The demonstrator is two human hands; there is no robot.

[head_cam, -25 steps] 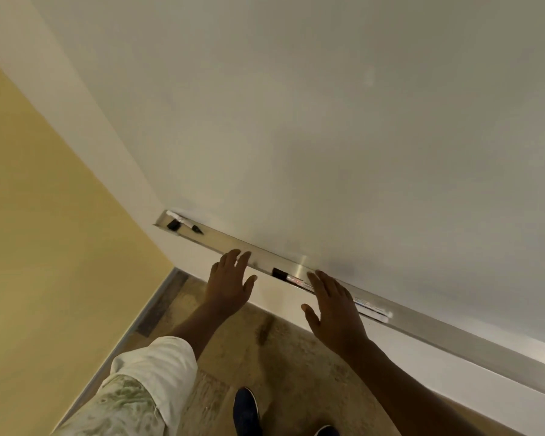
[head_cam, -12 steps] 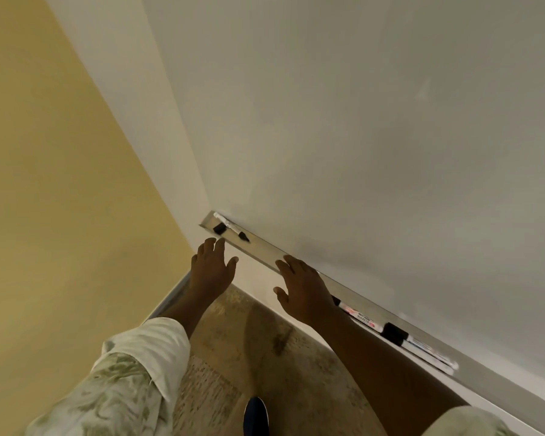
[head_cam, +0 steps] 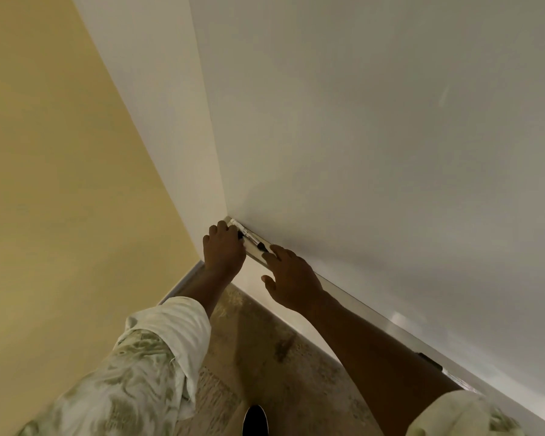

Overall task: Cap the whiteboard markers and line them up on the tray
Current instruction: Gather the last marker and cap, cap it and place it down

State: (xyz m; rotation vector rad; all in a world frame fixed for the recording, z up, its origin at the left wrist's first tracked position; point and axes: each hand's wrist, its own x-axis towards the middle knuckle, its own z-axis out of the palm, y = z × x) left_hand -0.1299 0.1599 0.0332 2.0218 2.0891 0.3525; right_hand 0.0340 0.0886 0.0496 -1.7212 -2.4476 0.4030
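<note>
No firm grip is shown: the left hand [head_cam: 223, 250] is curled over the black cap [head_cam: 240, 235] at the left end of the metal tray [head_cam: 359, 302], whether pinched cannot be told. The right hand [head_cam: 291, 276] is held open, fingertips beside the uncapped marker [head_cam: 247, 233] lying in the tray under the whiteboard [head_cam: 375, 136].

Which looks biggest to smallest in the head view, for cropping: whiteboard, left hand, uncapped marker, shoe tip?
1. whiteboard
2. left hand
3. shoe tip and uncapped marker: too alike to rank; the shoe is cut off by the frame and the marker lies farther away.
</note>
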